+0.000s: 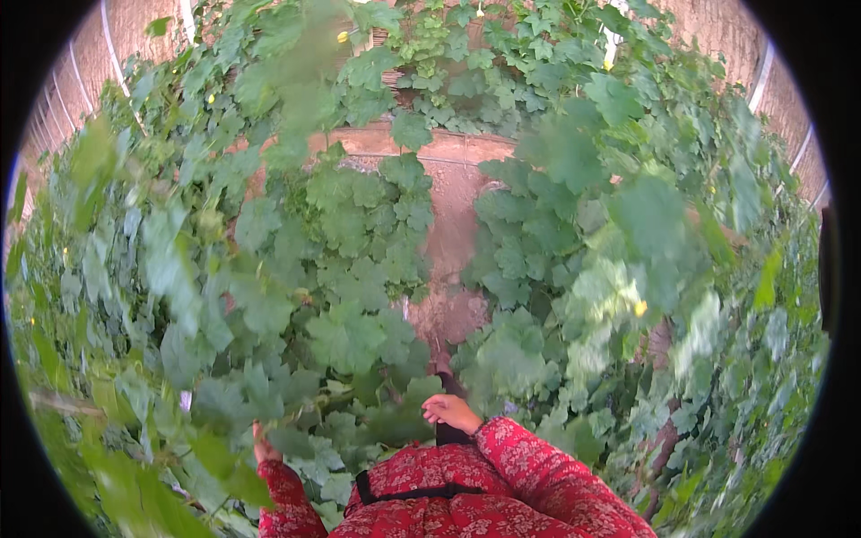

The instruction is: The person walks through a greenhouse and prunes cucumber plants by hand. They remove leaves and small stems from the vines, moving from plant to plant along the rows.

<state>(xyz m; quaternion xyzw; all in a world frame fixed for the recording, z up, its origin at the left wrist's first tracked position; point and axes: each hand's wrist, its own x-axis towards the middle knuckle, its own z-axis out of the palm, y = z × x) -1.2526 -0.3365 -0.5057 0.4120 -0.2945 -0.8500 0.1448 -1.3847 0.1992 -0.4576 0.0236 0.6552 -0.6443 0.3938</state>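
My right hand point(452, 411) hangs in front of my body, over the dark trouser leg point(452, 387), its fingers loosely curled; whether anything thin is between them is not clear. My left hand point(266, 444) is at the lower left among broad lobed vine leaves point(346, 336), with its fingers partly hidden by foliage, so what it touches cannot be told. Both arms wear red floral sleeves point(558, 471). A black strap point(424, 492) crosses the red floral garment at my waist.
A narrow dirt path point(454, 215) runs ahead between dense rows of leafy vines. Yellow flowers point(640, 308) dot the foliage. An earthen ledge point(464, 146) crosses the far end. White poles point(762, 77) stand along the sides. Blurred leaves hang close to the camera.
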